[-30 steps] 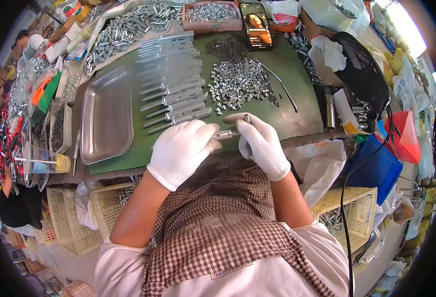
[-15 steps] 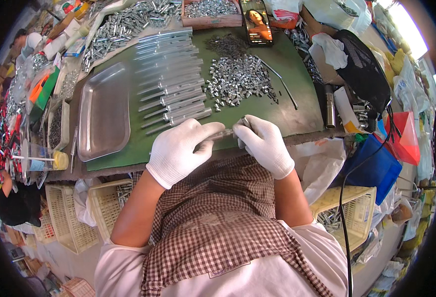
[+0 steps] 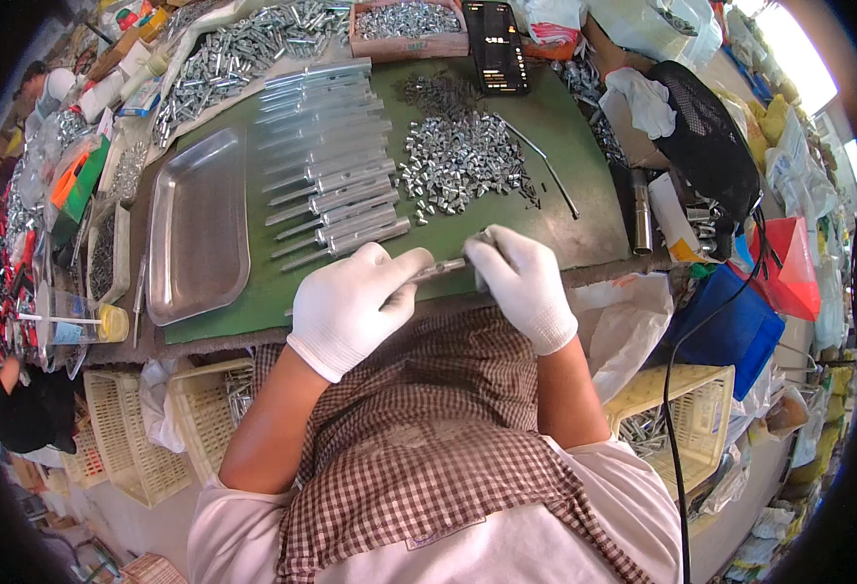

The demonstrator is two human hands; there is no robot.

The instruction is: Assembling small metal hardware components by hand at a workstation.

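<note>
Vs. earlier: phone (image 3: 496,49) screen went from pic to dark; more of metal rod (image 3: 438,270) shows btwn hands, at bench's near edge. L hand (image 3: 355,302) grasps rod; R hand (image 3: 521,282) curled at its right end, grip can't tell. Qty: 2 hands, 1 rod, 1 phone, 1 tray (image 3: 200,224) at left.

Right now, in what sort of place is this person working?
Probably a small metal-parts assembly workshop. A row of metal rods and a pile of small silvery metal pieces lie on the green mat, and the left hand, gloved in white, holds another rod.
</note>
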